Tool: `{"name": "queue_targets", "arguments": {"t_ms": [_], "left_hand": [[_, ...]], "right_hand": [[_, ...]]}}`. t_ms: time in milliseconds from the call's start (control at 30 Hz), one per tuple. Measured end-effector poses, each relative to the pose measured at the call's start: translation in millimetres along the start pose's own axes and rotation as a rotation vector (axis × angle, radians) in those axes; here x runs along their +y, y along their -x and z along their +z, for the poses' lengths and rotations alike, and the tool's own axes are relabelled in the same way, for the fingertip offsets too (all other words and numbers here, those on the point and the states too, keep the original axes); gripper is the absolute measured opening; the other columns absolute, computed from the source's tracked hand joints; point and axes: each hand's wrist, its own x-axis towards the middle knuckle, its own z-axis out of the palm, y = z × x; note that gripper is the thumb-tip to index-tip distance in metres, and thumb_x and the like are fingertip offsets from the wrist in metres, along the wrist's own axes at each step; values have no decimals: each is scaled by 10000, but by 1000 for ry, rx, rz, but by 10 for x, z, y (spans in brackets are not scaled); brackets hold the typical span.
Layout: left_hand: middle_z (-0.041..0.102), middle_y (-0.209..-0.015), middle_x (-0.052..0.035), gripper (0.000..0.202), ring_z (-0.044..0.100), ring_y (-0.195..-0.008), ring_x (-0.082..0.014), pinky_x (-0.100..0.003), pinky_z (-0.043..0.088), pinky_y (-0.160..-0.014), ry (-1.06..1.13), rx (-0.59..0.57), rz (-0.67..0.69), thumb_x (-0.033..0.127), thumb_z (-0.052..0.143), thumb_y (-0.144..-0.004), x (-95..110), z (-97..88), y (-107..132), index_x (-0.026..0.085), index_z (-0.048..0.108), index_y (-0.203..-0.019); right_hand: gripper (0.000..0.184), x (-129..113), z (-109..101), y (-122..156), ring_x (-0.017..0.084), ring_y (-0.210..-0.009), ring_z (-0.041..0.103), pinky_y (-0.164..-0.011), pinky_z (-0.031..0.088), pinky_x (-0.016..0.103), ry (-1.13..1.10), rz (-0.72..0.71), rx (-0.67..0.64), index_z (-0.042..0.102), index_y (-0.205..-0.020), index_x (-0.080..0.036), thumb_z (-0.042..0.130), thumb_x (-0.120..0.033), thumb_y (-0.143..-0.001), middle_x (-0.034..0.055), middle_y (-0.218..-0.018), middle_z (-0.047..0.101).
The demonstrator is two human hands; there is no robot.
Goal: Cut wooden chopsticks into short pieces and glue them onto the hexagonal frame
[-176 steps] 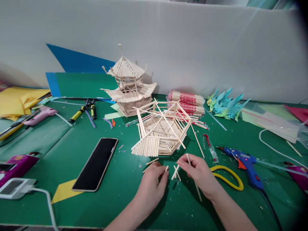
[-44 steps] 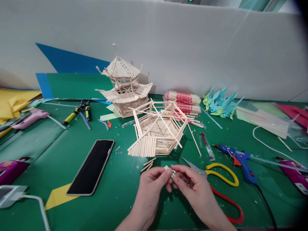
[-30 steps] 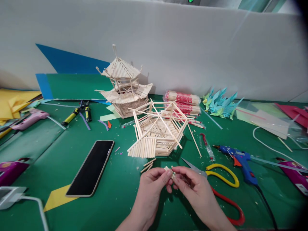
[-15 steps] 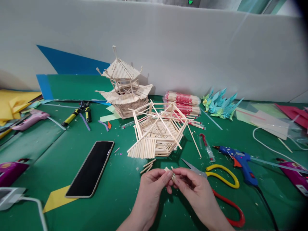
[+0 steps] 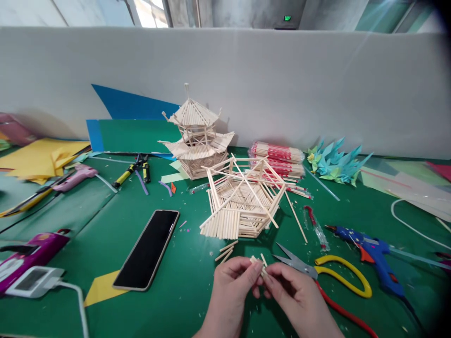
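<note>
Close together at the front, my left hand (image 5: 235, 290) and my right hand (image 5: 295, 293) pinch several short wooden stick pieces (image 5: 263, 264) between their fingertips. How many sticks each hand has is hidden by the fingers. Just beyond lie a few loose cut sticks (image 5: 226, 252) on the green table. Behind them stands a six-sided stick frame (image 5: 243, 197) with open beams on top and one roof panel of sticks laid at its front left. Scissors (image 5: 313, 270) with a yellow and a red handle lie open beside my right hand.
A finished-looking stick pagoda (image 5: 199, 136) stands behind the frame, near packs of sticks (image 5: 276, 154). A phone (image 5: 146, 251) lies left. A blue glue gun (image 5: 373, 253) rests right, a pink glue gun (image 5: 75, 178) far left. Blue folded paper (image 5: 338, 162) sits at the back right.
The whole view has shifted, so things appear further right and slightly lower. Both hands still pinch the stick pieces; one piece now stands up more clearly between the fingers.
</note>
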Motion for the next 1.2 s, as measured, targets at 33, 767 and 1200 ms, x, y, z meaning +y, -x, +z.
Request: {"name": "queue_targets", "arguments": {"t_ms": [33,767,1200], "left_hand": [[554,-457,19,192,451,-404,-56,-171,350,-431,-10,7,4,268,719,-619,-13,-17,-4,104,648,-548],[638,-644,-41,42,561,-550,-178,-289,244,-492,-1843,-570,623,124,546,-653,40,-188,84,159,562,-638],[556,-545,-16,303,490,-471,-104,-225,359,-520,-531,-348,-87,325,489,-799,157,-129,59,102,611,-636]], "right_hand": [[250,-22,-2,-4,130,-623,559,-577,438,206,38,-16,-6,597,-789,-180,443,-367,-849,23,-701,628],[149,-58,-85,18,145,-419,495,-442,206,289,1207,-703,-40,517,-555,-196,614,-86,-524,-19,-509,572],[293,-442,-388,128,169,-822,549,-722,420,299,792,-718,519,534,-1057,-213,520,-117,-780,60,-927,577]]}}
